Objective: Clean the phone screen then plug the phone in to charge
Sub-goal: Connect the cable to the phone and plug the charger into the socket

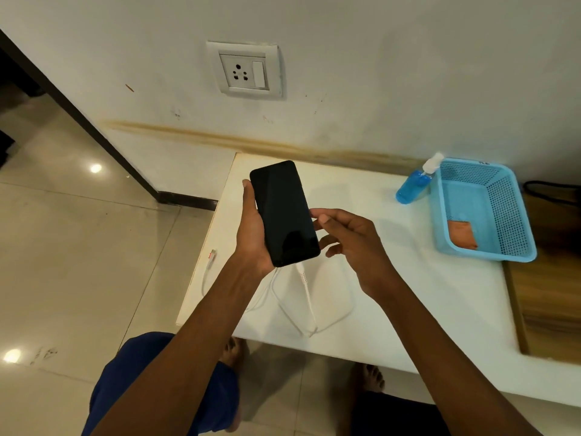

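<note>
Phone, a black rectangular slab with a dark glass screen point(284, 213), is held above the white surface point(408, 278), screen up. Of the two hands, the left hand point(251, 234) wraps round its left edge and back, while the right hand point(349, 237) pinches its right edge with thumb and fingertips. A white charging cable point(309, 297) lies looped on the surface below. A blue spray bottle point(413, 185) stands beside a blue perforated plastic basket point(506, 215) holding an orange cloth point(461, 234). A white wall socket point(245, 70) sits above.
</note>
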`<state>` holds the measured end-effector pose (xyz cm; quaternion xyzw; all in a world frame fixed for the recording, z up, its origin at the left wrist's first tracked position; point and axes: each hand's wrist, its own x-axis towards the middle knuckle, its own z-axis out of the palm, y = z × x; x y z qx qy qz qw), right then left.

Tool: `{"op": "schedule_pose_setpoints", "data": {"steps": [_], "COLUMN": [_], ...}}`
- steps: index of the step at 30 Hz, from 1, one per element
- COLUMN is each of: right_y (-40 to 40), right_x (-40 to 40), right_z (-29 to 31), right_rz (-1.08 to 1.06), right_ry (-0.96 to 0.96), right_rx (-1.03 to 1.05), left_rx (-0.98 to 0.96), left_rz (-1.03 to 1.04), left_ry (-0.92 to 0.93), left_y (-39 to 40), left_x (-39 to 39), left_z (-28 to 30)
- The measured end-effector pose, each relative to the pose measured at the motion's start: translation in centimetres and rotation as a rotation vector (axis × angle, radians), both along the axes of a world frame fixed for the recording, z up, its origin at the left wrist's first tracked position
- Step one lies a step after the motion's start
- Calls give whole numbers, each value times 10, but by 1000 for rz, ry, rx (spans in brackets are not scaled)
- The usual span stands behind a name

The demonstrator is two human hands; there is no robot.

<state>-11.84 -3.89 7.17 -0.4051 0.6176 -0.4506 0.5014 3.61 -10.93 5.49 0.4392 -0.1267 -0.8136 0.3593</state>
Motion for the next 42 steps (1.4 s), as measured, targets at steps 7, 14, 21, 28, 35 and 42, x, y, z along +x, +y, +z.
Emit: {"op": "schedule_pose_setpoints", "data": {"steps": [7, 14, 21, 28, 35, 42], "right_y": [0, -1, -8, -9, -3, 0], "right_x": [-3, -5, -18, -32, -32, -35], "right_z": [-8, -17, -25, -36, -43, -47], "right_rz": [-49, -56, -147, -281, -295, -323], "right_ry": [-100, -103, -39, 21, -73, -85], "right_rx": [69, 100, 143, 247, 298, 333], "left_rx": [28, -21, -192, -197, -175, -129], "left_rz": [-48, -22, -133, -201, -260, -305], "left_ry": [-150, -323, -527, -524, -545, -532], "left_y": [3, 5, 6, 10, 14, 17], "left_x": [-10, -13, -16, -20, -23, -24], "left_z": [-5, -5, 1, 0, -3, -6]}}
